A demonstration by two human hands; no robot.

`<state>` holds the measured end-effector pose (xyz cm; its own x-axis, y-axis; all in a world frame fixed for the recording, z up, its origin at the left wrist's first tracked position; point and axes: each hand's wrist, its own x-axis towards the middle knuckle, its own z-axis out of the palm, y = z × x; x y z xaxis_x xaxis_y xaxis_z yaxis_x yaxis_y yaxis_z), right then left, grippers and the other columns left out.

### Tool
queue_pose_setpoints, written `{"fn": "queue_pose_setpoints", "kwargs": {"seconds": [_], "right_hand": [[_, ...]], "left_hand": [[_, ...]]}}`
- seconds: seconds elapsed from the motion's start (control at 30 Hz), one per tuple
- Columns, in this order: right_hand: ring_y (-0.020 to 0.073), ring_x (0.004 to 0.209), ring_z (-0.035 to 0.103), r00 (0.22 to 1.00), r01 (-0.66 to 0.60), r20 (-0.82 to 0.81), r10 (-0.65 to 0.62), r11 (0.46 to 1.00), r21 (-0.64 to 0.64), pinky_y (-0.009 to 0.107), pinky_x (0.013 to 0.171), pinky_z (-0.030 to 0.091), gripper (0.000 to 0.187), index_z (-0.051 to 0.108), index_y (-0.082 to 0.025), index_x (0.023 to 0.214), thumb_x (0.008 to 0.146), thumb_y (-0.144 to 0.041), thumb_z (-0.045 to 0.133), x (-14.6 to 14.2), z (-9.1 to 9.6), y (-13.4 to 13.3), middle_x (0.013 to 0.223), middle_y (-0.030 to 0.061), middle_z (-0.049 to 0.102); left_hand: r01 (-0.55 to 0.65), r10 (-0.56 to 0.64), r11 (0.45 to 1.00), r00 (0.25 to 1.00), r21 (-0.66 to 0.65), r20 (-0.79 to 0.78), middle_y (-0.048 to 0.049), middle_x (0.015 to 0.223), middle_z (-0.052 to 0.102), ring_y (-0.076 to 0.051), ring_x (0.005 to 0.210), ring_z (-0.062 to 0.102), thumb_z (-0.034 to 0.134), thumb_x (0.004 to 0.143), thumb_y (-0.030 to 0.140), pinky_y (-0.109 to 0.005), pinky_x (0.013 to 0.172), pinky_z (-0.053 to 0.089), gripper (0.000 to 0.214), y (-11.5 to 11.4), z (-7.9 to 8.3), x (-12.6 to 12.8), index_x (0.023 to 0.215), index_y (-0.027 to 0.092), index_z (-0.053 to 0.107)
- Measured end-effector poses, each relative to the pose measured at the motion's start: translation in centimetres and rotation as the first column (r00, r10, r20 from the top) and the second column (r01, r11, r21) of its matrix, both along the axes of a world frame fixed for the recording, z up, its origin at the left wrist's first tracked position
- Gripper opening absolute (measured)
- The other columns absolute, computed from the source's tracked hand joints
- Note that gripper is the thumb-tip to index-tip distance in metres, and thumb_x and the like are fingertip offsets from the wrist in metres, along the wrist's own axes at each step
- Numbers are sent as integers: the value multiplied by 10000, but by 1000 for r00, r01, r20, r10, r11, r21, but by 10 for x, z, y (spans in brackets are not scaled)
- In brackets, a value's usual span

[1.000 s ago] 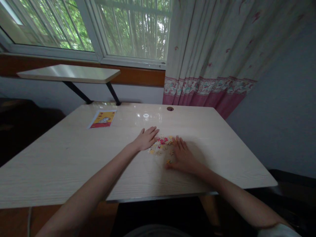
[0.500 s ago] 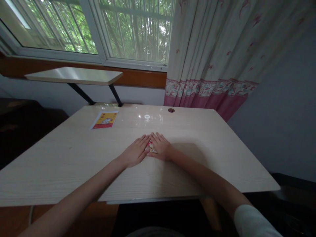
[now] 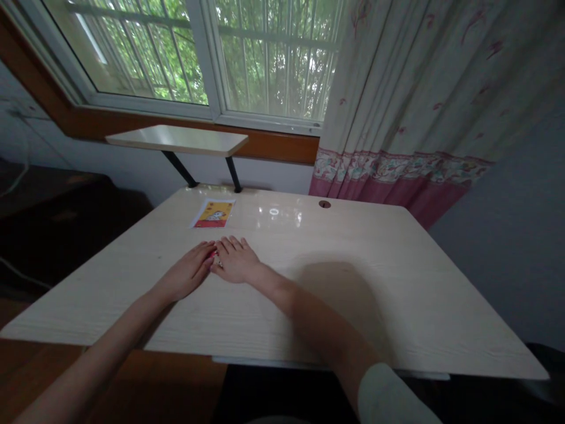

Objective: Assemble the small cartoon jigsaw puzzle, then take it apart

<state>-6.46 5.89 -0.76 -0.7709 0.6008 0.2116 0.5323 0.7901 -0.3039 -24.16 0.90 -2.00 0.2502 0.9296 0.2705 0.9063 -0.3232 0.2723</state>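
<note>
My left hand and my right hand lie flat on the pale wooden desk, pressed side by side with fingers stretched out. Between and under them is a small heap of coloured puzzle pieces; only a red sliver shows at the gap between the hands. A yellow and red picture card lies flat on the desk just beyond my fingertips.
A small raised shelf on black legs stands at the desk's back edge under the window. A cable hole is at the back centre. A pink-hemmed curtain hangs at the back right. Dark furniture lies left.
My hands, which were apart around spread-out pieces, came together over them and slid the heap left toward the picture card. The pieces are now almost fully covered.
</note>
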Motion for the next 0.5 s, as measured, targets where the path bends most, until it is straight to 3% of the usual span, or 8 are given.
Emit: {"fn": "queue_pose_setpoints", "kwargs": {"seconds": [0.13,0.27,0.5], "right_hand": [[321,1344,242,1000,-9,-2,9,1000,-18,527,1086,188,632,292,-61,1380,888,-452,363,-38,-1,4,1460,162,288],[311,1348,235,1000,-4,-2,4,999,-47,529,1094,170,656,268,-26,1385,865,-402,407,-62,1,6,1458,179,284],[264,1343,269,991,-79,-123,58,981,-179,452,1088,239,653,253,-17,1383,892,-421,405,-59,10,15,1435,217,307]], "left_hand": [[-73,72,997,997,22,31,-190,1254,516,-283,1205,437,263,895,403,-438,1043,321,496,1,3,-22,1206,78,471],[-147,146,989,984,0,100,-178,1130,574,-264,1072,517,260,900,431,-411,989,370,494,5,12,-28,1137,79,512],[-301,291,953,903,-17,315,-165,1137,588,-264,1038,551,218,880,539,-420,938,416,583,9,18,-27,1144,108,509]]}}
